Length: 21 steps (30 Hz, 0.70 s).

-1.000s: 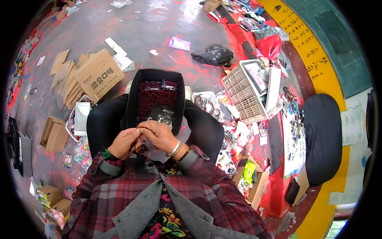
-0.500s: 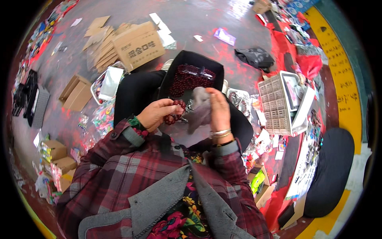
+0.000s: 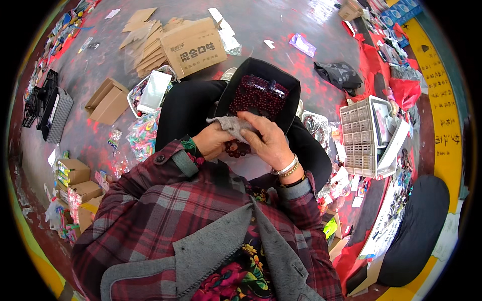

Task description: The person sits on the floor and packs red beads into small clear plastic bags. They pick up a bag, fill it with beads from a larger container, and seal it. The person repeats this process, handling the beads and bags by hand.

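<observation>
My left hand (image 3: 210,141) is closed around a loop of dark red beads (image 3: 236,149), partly hidden beneath both hands. My right hand (image 3: 270,144) grips a grey cloth (image 3: 228,123) and presses it over the beads and the left fingers. The two hands meet in front of my body. Just beyond them, a black open box (image 3: 290,89) stands tilted between my legs. Inside it lie many dark red bead strings (image 3: 249,100), some under shiny clear plastic.
Flattened cardboard and a brown carton (image 3: 193,49) lie ahead on the left. A white basket (image 3: 154,91) and small open carton (image 3: 108,103) sit left. To the right are a beige plastic crate (image 3: 357,135), a clear tray (image 3: 316,125) and a black bag (image 3: 338,75).
My right hand has brought the grey cloth leftward onto the beads, and the hands now touch. The beads, earlier in plain sight, are mostly covered. The whole view has shifted slightly.
</observation>
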Each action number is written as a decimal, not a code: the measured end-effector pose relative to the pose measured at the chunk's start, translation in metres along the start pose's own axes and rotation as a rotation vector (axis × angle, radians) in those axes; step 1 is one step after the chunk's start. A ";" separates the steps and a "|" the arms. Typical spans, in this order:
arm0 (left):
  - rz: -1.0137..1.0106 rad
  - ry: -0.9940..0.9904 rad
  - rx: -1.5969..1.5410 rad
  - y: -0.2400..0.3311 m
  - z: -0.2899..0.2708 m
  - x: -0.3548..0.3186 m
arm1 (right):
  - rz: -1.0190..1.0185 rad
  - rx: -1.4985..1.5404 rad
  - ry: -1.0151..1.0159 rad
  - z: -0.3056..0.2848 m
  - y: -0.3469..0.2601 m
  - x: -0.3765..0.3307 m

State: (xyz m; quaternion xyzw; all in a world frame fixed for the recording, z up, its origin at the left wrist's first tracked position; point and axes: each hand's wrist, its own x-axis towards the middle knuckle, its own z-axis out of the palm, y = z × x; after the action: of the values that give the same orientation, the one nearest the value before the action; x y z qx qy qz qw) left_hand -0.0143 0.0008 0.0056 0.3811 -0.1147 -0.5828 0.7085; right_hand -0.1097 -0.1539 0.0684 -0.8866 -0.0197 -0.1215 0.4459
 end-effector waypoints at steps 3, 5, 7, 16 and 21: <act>0.011 -0.098 -0.082 -0.002 -0.012 -0.001 | -0.033 0.017 0.082 0.013 0.009 -0.009; -0.001 -0.145 -0.174 -0.002 -0.013 -0.001 | -0.056 -0.026 0.148 0.017 0.011 -0.010; -0.014 -0.123 -0.197 0.013 0.008 -0.003 | 0.017 0.006 0.236 0.017 0.016 -0.013; -0.098 -0.017 0.097 0.001 0.004 0.002 | 0.282 0.117 0.424 0.027 0.029 -0.016; -0.020 0.069 0.116 0.009 0.014 0.000 | 0.494 0.571 0.448 0.032 0.063 -0.024</act>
State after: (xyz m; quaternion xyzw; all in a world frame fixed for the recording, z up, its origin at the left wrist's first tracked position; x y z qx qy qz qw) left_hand -0.0163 -0.0045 0.0207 0.4423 -0.1200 -0.5686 0.6831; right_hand -0.1180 -0.1646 -0.0050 -0.6576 0.2574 -0.1901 0.6821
